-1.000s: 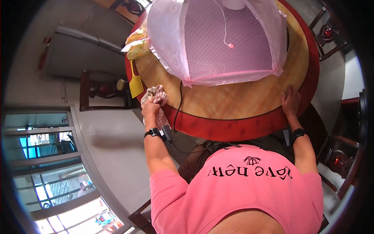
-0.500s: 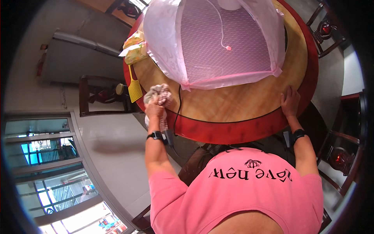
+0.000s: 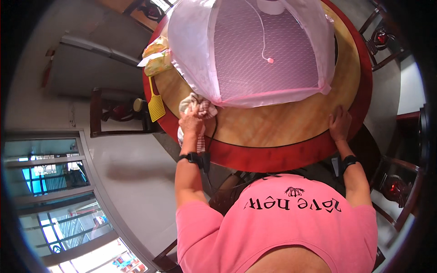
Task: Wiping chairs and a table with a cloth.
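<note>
A round table [image 3: 273, 129] with a wood-look top and a red rim [image 3: 273, 158] lies before me. My left hand [image 3: 191, 122] is closed on a crumpled, striped cloth [image 3: 205, 108], pressing it to the tabletop near the left edge. The cloth touches or nearly touches the lower left corner of a pink mesh food cover [image 3: 268, 68], and part of it hangs down beside my wrist. On the right side my right hand [image 3: 340, 123] rests on the table near the rim, fingers stretched out, holding nothing.
A yellow fly swatter [image 3: 156, 107] and a yellow-green packet [image 3: 159, 63] lie at the table's left edge. A black cord [image 3: 213, 136] runs over the rim by my left hand. Dark wooden chairs [image 3: 120, 111] stand around. A white pot-like thing [image 3: 271, 6] shows behind the mesh.
My left hand has moved the cloth to the right, closer to the food cover's corner. My right hand stays in nearly the same place.
</note>
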The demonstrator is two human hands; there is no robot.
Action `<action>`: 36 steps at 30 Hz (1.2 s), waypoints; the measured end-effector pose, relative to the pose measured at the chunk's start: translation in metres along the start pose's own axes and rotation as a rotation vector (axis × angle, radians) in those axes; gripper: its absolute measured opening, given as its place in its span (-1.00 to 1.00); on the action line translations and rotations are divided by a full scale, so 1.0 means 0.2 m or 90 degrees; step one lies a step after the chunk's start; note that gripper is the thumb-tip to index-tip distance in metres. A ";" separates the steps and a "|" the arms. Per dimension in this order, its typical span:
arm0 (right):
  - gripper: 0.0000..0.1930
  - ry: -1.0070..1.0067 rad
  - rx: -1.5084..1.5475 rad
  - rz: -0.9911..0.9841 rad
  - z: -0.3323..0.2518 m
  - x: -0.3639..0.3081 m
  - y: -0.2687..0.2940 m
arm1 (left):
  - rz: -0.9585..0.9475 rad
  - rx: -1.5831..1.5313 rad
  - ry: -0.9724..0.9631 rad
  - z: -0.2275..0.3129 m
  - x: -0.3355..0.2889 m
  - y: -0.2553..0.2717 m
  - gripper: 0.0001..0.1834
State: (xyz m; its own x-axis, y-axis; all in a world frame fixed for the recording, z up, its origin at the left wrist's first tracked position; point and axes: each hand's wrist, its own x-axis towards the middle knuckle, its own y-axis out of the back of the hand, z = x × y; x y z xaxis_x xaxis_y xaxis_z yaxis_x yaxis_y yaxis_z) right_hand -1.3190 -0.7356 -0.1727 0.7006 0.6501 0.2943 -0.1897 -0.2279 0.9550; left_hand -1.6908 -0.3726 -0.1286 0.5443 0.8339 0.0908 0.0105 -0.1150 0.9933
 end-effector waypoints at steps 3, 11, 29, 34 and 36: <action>-0.52 0.018 0.021 0.032 0.02 0.00 0.00 | -0.061 0.017 0.079 -0.07 0.19 -0.04 -0.56; -0.53 0.004 0.050 -0.015 -0.01 0.00 0.05 | -0.095 -0.008 0.102 -0.17 0.50 -0.06 -0.50; -0.54 0.001 0.065 -0.003 -0.01 0.01 0.01 | -0.052 -0.060 0.184 -0.26 0.22 -0.11 -0.51; -0.54 0.016 0.054 0.007 0.00 -0.01 0.04 | -0.070 -0.031 0.229 -0.19 -0.13 0.00 -0.53; -0.53 0.025 0.040 0.009 0.00 -0.01 0.03 | -0.079 -0.044 0.268 -0.13 -0.25 0.06 -0.58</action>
State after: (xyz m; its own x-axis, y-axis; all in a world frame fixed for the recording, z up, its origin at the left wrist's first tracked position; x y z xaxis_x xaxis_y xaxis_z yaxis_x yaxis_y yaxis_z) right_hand -1.3208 -0.7380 -0.1679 0.6708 0.6737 0.3102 -0.1547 -0.2819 0.9469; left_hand -1.7395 -0.4015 -0.1194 0.1537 0.9879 -0.0224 -0.0094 0.0242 0.9997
